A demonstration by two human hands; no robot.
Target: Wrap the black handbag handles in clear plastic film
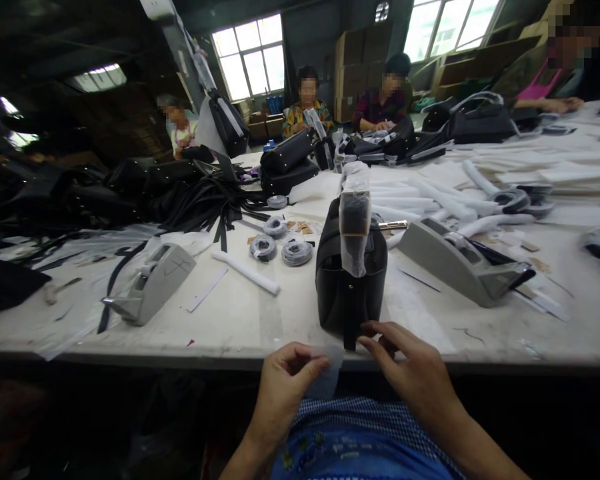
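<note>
The shiny black leather handbag stands near the front edge of the white table, the right hand at its lower strap, thumb and forefinger slightly parted, though whether they grip I can't tell. Just in front of the bag, the left hand pinches a thin translucent sheet. Left of it sits a grey wedge-shaped tape dispenser with a dark handwritten mark I can't read.
</note>
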